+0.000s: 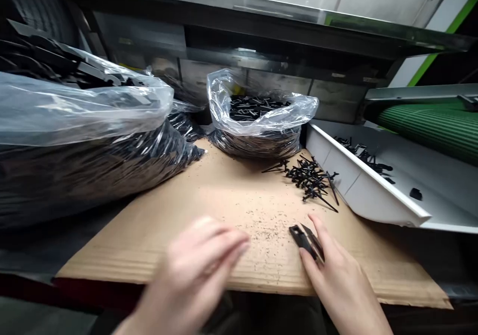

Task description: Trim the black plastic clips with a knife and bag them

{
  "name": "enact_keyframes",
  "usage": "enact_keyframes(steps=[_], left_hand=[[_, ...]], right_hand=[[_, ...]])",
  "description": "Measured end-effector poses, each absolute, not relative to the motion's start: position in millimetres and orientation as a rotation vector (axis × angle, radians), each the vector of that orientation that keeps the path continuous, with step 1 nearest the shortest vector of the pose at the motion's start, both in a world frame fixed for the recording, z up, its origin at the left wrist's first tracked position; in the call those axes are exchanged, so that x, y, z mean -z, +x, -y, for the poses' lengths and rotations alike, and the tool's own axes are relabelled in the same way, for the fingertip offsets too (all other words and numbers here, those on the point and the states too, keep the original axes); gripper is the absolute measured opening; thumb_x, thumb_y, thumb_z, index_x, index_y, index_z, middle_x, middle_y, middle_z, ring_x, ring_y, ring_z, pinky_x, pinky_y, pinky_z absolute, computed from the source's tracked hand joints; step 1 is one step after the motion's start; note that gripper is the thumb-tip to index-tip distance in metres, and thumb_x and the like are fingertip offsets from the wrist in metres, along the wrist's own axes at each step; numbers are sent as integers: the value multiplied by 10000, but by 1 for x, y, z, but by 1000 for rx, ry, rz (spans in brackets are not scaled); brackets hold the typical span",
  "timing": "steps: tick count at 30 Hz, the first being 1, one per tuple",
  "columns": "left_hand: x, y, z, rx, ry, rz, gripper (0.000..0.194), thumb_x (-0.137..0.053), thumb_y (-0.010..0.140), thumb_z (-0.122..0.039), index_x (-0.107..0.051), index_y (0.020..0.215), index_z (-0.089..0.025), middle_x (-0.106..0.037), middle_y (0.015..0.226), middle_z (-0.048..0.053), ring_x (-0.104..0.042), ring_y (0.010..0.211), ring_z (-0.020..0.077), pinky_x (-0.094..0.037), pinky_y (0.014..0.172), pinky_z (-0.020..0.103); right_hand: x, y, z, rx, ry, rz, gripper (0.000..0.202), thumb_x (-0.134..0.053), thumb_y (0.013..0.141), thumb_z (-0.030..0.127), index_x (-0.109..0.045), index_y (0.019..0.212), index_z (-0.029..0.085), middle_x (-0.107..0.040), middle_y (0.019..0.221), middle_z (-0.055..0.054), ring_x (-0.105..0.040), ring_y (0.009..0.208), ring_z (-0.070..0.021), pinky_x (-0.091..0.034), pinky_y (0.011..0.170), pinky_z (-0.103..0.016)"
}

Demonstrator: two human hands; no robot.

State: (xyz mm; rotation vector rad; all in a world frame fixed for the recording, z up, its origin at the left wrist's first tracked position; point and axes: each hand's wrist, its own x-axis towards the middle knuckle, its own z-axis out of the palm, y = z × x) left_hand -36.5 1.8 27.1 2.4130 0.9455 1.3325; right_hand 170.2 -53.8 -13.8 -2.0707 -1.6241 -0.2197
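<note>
In the head view, your right hand [338, 275] is partly open, thumb and forefinger spread to either side of a black part [303, 240], which sits between them with its far end poking out past your thumb tip. You have hold of it low over the cardboard sheet [239, 190]; whether its underside touches the sheet you cannot tell. Your left hand [201, 263] is blurred, its fingers curled together and the thumb drawn up against them, so it is nearly closed; you cannot tell whether anything is pinched inside. It is well apart from the black part, on the other side of a scatter of dark crumbs [267, 233] that lies on the cardboard between your hands. Just beyond your right fingertips, and apart from the black part, is a loose pile of thin black pieces [308, 175]. Behind that pile stands an open clear bag [257, 136] full of dark pieces, and to your left a larger clear bag [89, 111] bulges over the edge of the cardboard, dark parts showing at its mouth. At your right a white tray [347, 170] holds more black bits [368, 158], with a green ribbed belt [429, 128] above it.
</note>
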Motion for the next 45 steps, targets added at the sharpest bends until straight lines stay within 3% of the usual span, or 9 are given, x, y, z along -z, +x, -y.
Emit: enact_keyframes(steps=[4, 6, 9, 13, 16, 19, 23, 39, 45], left_hand=[[-7, 19, 6, -978, 2141, -765, 137, -498, 822, -189, -635, 813, -181, -670, 705, 4, -629, 641, 149, -498, 574, 204], [-4, 29, 7, -908, 1999, -733, 181, -444, 850, -201, -614, 795, -169, -656, 675, -1, -626, 615, 141, -499, 552, 189], [-1, 21, 5, -984, 2036, -785, 186, -422, 853, -190, -607, 849, -176, -640, 738, 9, -623, 689, 148, -497, 603, 185], [9, 3, 1, -956, 2363, -966, 185, -452, 831, -196, -613, 921, -205, -609, 770, 22, -606, 690, 171, -487, 591, 230], [20, 2, 2, -882, 2498, -1053, 192, -435, 834, -181, -622, 877, -190, -591, 685, 22, -585, 610, 173, -473, 535, 249], [25, 5, 4, -888, 2513, -1056, 204, -416, 839, -170, -618, 818, -186, -583, 649, 22, -571, 581, 170, -460, 511, 249], [26, 6, 4, -971, 2516, -1031, 225, -409, 837, -167, -601, 719, -172, -565, 603, 26, -556, 544, 172, -439, 463, 250], [28, 5, 0, -1012, 2528, -948, 252, -383, 845, -162, -617, 750, -153, -579, 600, 38, -559, 528, 169, -485, 479, 272], [25, 4, 3, -998, 2517, -928, 236, -401, 838, -148, -596, 705, -143, -565, 601, 45, -550, 525, 168, -455, 444, 251]], right_hand=[[13, 148, 62, 18, -1843, 1400, 514, -475, 771, 299, -367, 1262, 197, -674, 829, -55, -670, 709, -183, -539, 572, -240], [17, 140, 68, -26, -1714, 1366, 545, -493, 753, 264, -354, 1274, 179, -678, 862, -54, -670, 706, -165, -534, 572, -196], [22, 142, 74, 8, -1582, 1456, 387, -479, 775, 186, -494, 1161, 166, -675, 950, -51, -656, 810, -155, -510, 693, -165], [22, 164, 74, 118, -1708, 1766, 344, -343, 862, 189, -545, 1139, 160, -671, 744, -47, -639, 573, -138, -520, 555, -198], [21, 174, 67, 209, -1780, 2023, 352, -332, 874, 288, -565, 1117, 187, -635, 684, -36, -627, 543, -144, -504, 450, -205], [23, 170, 62, 186, -1759, 2055, 317, -341, 869, 295, -612, 1005, 203, -647, 733, -36, -639, 619, -146, -511, 501, -206], [26, 162, 62, 72, -1819, 1920, 294, -337, 867, 272, -628, 863, 229, -620, 652, -16, -614, 574, -145, -479, 500, -223], [27, 163, 60, 184, -1813, 2003, 237, -381, 853, 280, -615, 842, 245, -618, 619, -1, -609, 519, -131, -439, 433, -195], [20, 150, 57, 118, -1930, 1918, 298, -324, 865, 290, -616, 823, 251, -636, 666, -7, -625, 584, -167, -427, 491, -249]])
